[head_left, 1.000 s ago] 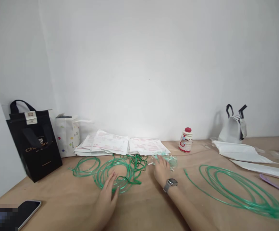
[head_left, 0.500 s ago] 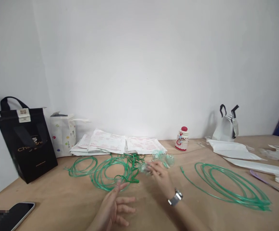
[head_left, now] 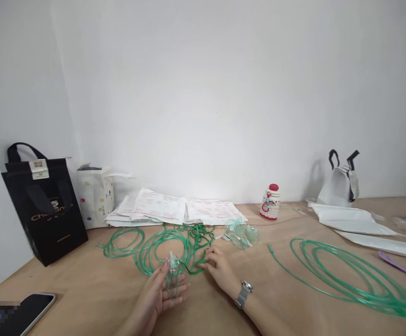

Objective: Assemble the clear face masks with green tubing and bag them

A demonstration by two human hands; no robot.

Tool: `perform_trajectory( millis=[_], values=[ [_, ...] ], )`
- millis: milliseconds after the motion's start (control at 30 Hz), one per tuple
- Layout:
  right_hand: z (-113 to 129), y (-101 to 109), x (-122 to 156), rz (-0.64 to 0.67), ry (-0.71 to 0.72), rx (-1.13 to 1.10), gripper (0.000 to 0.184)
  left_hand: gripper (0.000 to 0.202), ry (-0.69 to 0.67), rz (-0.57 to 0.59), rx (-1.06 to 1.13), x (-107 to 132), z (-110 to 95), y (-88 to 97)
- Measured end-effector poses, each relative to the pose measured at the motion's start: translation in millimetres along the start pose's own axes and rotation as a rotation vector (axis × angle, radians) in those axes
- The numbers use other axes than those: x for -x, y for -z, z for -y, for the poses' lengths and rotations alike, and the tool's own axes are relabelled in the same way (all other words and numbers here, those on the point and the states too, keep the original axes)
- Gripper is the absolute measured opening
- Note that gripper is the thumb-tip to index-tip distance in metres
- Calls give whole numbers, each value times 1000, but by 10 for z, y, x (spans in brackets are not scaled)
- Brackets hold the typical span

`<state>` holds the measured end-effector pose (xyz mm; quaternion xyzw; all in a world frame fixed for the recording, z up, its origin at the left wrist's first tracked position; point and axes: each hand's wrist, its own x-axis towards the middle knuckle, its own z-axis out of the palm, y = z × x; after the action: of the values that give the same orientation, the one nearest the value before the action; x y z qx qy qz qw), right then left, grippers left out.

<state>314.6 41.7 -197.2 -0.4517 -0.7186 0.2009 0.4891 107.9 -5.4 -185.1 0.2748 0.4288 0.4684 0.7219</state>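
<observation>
A clear plastic oxygen mask with a pale connector on top rests upright in my left hand, held between the thumb and the fingers. From the mask a green strap runs right to my right hand, whose fingertips are pinched on it. Just behind both hands are a coil of green tubing and a tangle of dark green straps. More clear masks lie beyond my right hand.
Printed paper packets lie along the wall. Left are a black bag, a dotted bag and a phone. A red-capped bottle, another green tubing coil, white wrappers and a white bag are right.
The mask is now in my left hand, which was open and bare before. My right hand has come back toward me and left, from a clear item to the green strap.
</observation>
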Motion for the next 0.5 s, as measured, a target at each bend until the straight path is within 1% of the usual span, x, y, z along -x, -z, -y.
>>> perform_trajectory(
  millis=[67,167,267,333,400,433,500],
  values=[
    [41,52,-53,-64,-25,-61,29,48,-39,-6,-9,-5,-25,9],
    [119,250,-102,-202,-65,-140,41,42,-131,-5,-28,-16,-66,37],
    [180,515,-101,-400,-98,-162,41,35,-221,-15,-41,-50,-105,74],
    [198,647,-91,-495,-104,-134,38,32,-275,-16,-63,-81,-120,98],
    [186,696,-89,-506,-99,-78,35,29,-304,-12,-92,-107,-119,112],
    [171,684,-90,-481,-94,-41,33,29,-306,-5,-107,-113,-111,112],
    [137,593,-88,-408,-83,34,32,31,-304,15,-133,-112,-83,98]
  ],
)
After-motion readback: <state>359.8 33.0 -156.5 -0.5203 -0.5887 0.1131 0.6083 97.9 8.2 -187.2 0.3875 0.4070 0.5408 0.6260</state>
